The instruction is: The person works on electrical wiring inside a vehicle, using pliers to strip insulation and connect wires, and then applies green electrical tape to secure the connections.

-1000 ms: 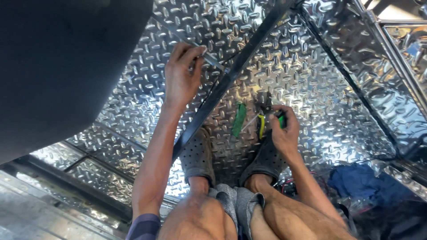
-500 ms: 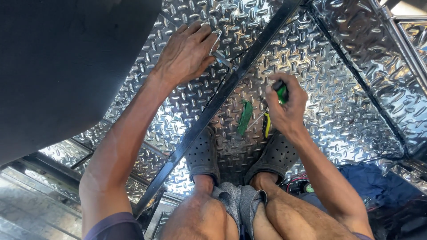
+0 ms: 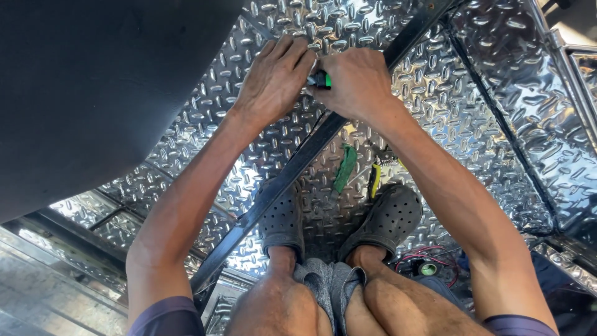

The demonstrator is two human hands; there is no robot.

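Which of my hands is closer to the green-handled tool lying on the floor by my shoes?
Right. The right hand is up on the black bar, almost directly above the green-handled tool; the left hand is beside it, farther off to the left.

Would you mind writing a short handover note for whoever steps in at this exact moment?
Left hand: on the diamond-plate floor, fingertips meeting the right hand at the black bar.
Right hand: closed around a green-handled tool, its tip hidden between the hands.
On the floor by the shoes: a green tool and yellow-handled pliers, both untouched. A small roll of tape and red wires lie beside the right shoe.
Done: tool is in hand and brought to the bar.
Left: whatever the tool works on is hidden; check under the hands.
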